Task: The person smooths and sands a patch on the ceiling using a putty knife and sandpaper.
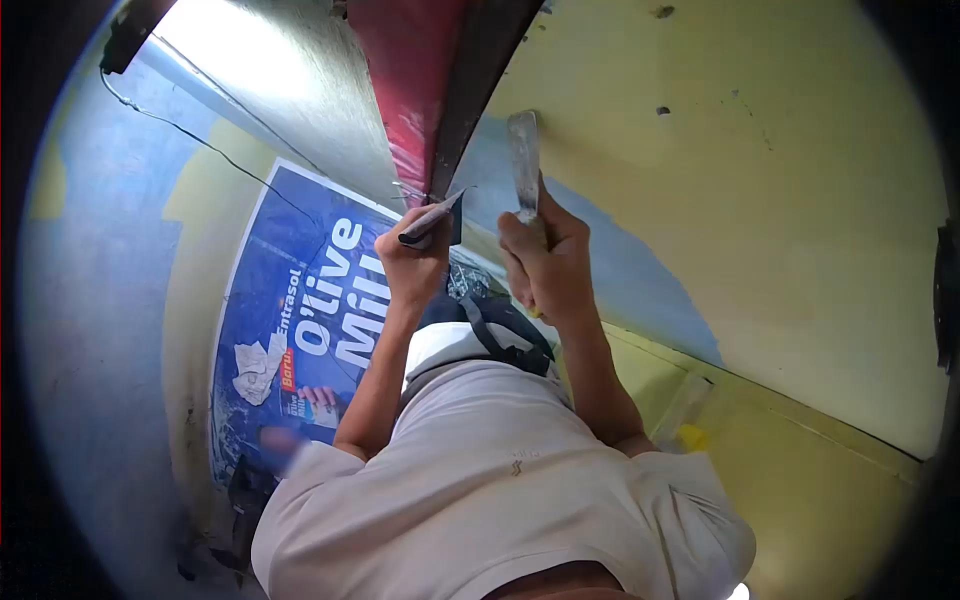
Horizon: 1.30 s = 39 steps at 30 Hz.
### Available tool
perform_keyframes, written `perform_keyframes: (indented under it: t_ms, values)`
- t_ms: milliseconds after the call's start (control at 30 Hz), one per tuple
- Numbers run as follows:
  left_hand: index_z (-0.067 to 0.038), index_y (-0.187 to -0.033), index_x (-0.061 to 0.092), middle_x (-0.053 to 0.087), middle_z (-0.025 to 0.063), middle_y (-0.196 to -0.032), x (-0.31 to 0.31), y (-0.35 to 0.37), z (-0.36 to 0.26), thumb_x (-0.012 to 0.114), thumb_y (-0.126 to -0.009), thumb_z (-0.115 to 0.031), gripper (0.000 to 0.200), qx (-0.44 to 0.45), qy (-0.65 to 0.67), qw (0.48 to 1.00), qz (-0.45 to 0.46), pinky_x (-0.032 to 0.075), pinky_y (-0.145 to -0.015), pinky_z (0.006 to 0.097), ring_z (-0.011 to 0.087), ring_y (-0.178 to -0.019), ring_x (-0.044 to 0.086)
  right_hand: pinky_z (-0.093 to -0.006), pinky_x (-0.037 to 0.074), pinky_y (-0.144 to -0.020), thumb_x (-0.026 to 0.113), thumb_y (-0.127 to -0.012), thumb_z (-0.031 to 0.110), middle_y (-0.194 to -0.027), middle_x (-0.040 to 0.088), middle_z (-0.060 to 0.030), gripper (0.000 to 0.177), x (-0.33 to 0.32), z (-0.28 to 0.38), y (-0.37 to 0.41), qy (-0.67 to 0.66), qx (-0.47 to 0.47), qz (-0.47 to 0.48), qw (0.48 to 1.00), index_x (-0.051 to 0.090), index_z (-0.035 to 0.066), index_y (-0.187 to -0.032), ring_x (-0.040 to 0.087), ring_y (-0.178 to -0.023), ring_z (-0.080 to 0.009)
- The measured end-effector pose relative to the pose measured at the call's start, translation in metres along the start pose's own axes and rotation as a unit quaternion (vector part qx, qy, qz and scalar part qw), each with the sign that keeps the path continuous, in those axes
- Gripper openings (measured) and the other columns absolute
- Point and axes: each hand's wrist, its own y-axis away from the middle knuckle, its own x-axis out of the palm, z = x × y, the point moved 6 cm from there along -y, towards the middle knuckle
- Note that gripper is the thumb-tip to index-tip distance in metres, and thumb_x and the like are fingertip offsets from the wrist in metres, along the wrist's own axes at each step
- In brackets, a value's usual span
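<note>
My left hand (412,262) is closed round a flat, dark-edged tool (432,218) with a greyish face, which slants up to the right. In my right hand (548,258) is a putty knife (524,160), its worn metal blade pointing up and a bit of yellow showing below my fist. Both hands are raised in front of my chest, a short gap apart. The blade is in front of the yellow and blue painted wall (640,190); whether it touches the wall I cannot tell.
A red panel with a dark edge (410,80) comes down from above between my hands. On the left hangs a blue printed poster (290,230) near a thin dark cable (190,133). A yellow ledge (780,430) runs along the lower right.
</note>
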Motion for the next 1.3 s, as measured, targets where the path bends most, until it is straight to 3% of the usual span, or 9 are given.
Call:
perform_keyframes:
  t_ms: [233, 267, 367, 500, 667, 933, 1033, 1200, 1300]
  values:
    - [0.001, -0.095, 0.073, 0.065, 0.0063, -0.065, 0.001, 0.003, 0.004, 0.074, -0.085, -0.004, 0.011, -0.012, 0.028, 0.999, 0.009, 0.048, -0.059, 0.0236, 0.0049, -0.063, 0.059, -0.0221, 0.034, -0.039, 0.062, -0.096, 0.011, -0.061, 0.052, 0.0039, 0.057, -0.003, 0.004, 0.001, 0.054, 0.014, -0.025, 0.998, 0.045, 0.001, -0.149, 0.041, -0.043, -0.0024]
    - [0.001, -0.095, 0.073, 0.065, 0.0064, -0.066, 0.0, 0.003, 0.005, 0.074, -0.085, -0.004, 0.011, -0.032, 0.012, 0.999, 0.021, 0.047, -0.059, 0.0238, 0.0049, -0.063, 0.059, -0.0218, 0.034, -0.039, 0.061, -0.096, 0.013, -0.06, 0.052, 0.0041, 0.057, 0.005, 0.003, -0.011, 0.066, -0.046, -0.005, 0.997, 0.045, 0.0, -0.149, 0.042, -0.042, -0.0026]
    - [0.001, -0.095, 0.074, 0.066, 0.006, -0.066, -0.002, 0.002, -0.007, 0.074, -0.086, -0.004, 0.011, 0.019, -0.004, 1.0, 0.023, 0.047, -0.059, 0.0237, 0.0049, -0.063, 0.058, -0.0224, 0.034, -0.038, 0.061, -0.097, 0.012, -0.061, 0.053, 0.0038, 0.056, -0.002, -0.006, -0.004, 0.072, -0.032, -0.022, 0.997, 0.045, 0.001, -0.149, 0.042, -0.041, -0.0034]
    - [0.002, -0.096, 0.073, 0.066, 0.005, -0.068, -0.004, 0.004, -0.005, 0.074, -0.086, -0.005, 0.012, -0.005, 0.018, 1.0, 0.02, 0.047, -0.061, 0.023, 0.0042, -0.065, 0.058, -0.0224, 0.033, -0.038, 0.063, -0.098, 0.014, -0.06, 0.052, 0.0042, 0.058, 0.001, 0.007, 0.004, 0.039, 0.018, -0.004, 0.999, 0.043, 0.002, -0.151, 0.04, -0.04, -0.0026]
    - [0.002, -0.096, 0.074, 0.067, 0.0044, -0.069, -0.002, 0.0, -0.001, 0.074, -0.086, -0.005, 0.012, -0.001, 0.037, 0.999, 0.019, 0.048, -0.061, 0.0227, 0.0037, -0.066, 0.058, -0.0234, 0.032, -0.037, 0.063, -0.098, 0.015, -0.059, 0.048, 0.0045, 0.061, -0.005, 0.001, 0.009, 0.017, -0.019, -0.009, 1.0, 0.039, 0.002, -0.153, 0.039, -0.04, -0.0024]
    - [0.003, -0.095, 0.074, 0.066, 0.0028, -0.067, -0.002, 0.003, -0.011, 0.074, -0.086, -0.005, 0.012, 0.006, 0.003, 0.999, 0.036, 0.047, -0.059, 0.023, 0.0045, -0.064, 0.057, -0.0224, 0.031, -0.04, 0.062, -0.098, 0.013, -0.064, 0.052, 0.0032, 0.059, 0.0, 0.005, 0.002, 0.055, -0.01, -0.016, 0.998, 0.042, 0.003, -0.152, 0.039, -0.044, -0.0022]
    - [0.003, -0.094, 0.074, 0.065, 0.0024, -0.067, 0.001, 0.004, -0.007, 0.074, -0.086, -0.005, 0.011, -0.037, 0.037, 0.997, 0.048, 0.046, -0.059, 0.0226, 0.0041, -0.064, 0.056, -0.0224, 0.031, -0.039, 0.063, -0.098, 0.012, -0.066, 0.056, 0.0023, 0.058, 0.007, 0.005, -0.008, 0.06, 0.0, 0.001, 0.998, 0.043, 0.003, -0.151, 0.041, -0.044, -0.0021]
    - [0.003, -0.094, 0.074, 0.064, 0.0019, -0.066, 0.001, 0.007, -0.009, 0.074, -0.086, -0.005, 0.011, -0.004, 0.036, 0.999, 0.041, 0.045, -0.058, 0.0219, 0.0031, -0.063, 0.055, -0.023, 0.031, -0.041, 0.066, -0.098, 0.02, -0.067, 0.054, 0.003, 0.059, -0.004, 0.004, 0.005, 0.019, -0.011, -0.005, 1.0, 0.044, 0.003, -0.15, 0.038, -0.045, -0.0026]
    - [0.003, -0.094, 0.074, 0.065, 0.0025, -0.067, 0.001, 0.013, -0.001, 0.074, -0.085, -0.004, 0.011, -0.047, 0.047, 0.997, 0.048, 0.045, -0.058, 0.0218, 0.0031, -0.064, 0.056, -0.0231, 0.031, -0.041, 0.066, -0.098, 0.02, -0.067, 0.055, 0.0023, 0.06, 0.006, -0.002, -0.014, 0.084, -0.077, 0.002, 0.994, 0.044, 0.001, -0.15, 0.04, -0.045, -0.0029]
